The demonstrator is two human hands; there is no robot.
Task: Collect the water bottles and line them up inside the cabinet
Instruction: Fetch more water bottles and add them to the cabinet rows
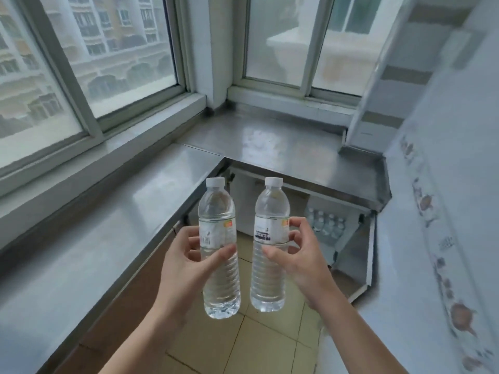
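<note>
bottles upright, caps up, long axes vertical, one [220, 247] gripped at mid-body by left hand [186, 263], other [270, 244] by right hand [294, 255], both held over floor, open cabinet [348, 238] ahead and lower right, nearer right hand, stocked row [325, 222] inside.

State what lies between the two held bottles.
Nothing solid: the head view shows a bare gap between left bottle and right bottle, tiled floor behind.
</note>
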